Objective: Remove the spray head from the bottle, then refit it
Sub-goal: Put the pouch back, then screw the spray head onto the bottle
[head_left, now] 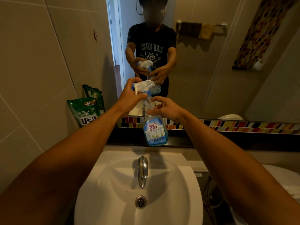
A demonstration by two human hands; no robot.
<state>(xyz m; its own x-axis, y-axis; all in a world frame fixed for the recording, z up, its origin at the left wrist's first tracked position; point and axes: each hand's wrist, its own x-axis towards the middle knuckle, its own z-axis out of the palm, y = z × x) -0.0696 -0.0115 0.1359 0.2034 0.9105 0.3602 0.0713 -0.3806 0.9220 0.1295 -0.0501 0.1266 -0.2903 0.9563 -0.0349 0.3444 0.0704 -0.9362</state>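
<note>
A clear bottle [155,130] with blue liquid and a blue-white label is held upright in the air above the back of the sink. Its white and blue spray head [145,86] sits on top of the neck. My left hand [129,98] wraps the spray head from the left, thumb at the blue collar. My right hand [165,108] grips the bottle's clear neck and shoulder from the right. Whether the collar is screwed tight or loose cannot be told.
A white sink [178,184] with a chrome tap [142,171] lies below the bottle. A green detergent pouch [86,111] leans on the left wall. A mirror [211,62] is behind, with a coloured tile strip [243,126] under it. A toilet [279,179] stands to the right.
</note>
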